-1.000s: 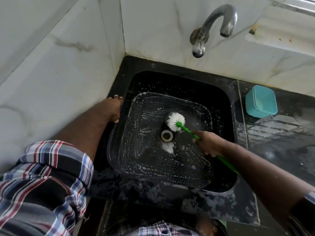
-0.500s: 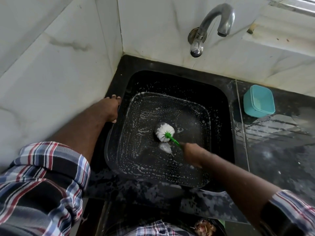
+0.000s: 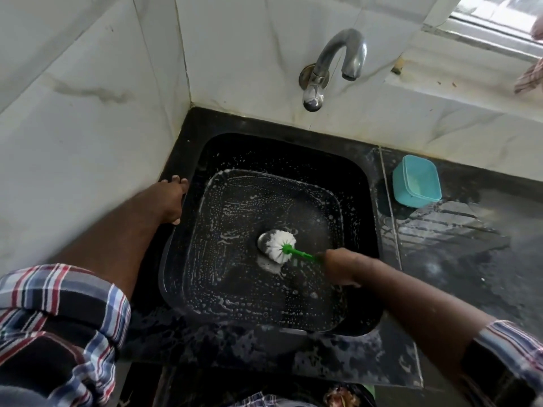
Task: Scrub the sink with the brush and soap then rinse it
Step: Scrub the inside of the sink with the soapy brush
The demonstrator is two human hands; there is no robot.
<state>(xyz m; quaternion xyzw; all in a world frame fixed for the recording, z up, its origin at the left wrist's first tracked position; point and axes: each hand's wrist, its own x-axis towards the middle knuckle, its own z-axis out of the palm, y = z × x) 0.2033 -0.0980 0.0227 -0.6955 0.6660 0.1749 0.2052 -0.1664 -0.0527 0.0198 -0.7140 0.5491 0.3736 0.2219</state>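
A black square sink [image 3: 364, 201] is sunk into a dark counter, its floor and walls speckled with white soap foam. My right hand [image 3: 342, 267] reaches down into the basin and grips the green handle of a brush [image 3: 279, 245], whose round white bristle head presses on the sink floor over the middle, hiding the drain. My left hand [image 3: 170, 201] rests on the sink's left rim with its fingers over the edge. A curved metal tap [image 3: 332, 66] sticks out of the tiled wall above the basin; no water runs from it.
A teal plastic container [image 3: 417, 182] stands on the wet dark counter [image 3: 470, 259] to the right of the sink. White marble-look tiles close off the left and back. A window ledge [image 3: 484, 33] runs at the upper right.
My right hand has drawn the brush head from the back of the drain leftward and toward me across the sink floor. My left hand has stayed on the rim.
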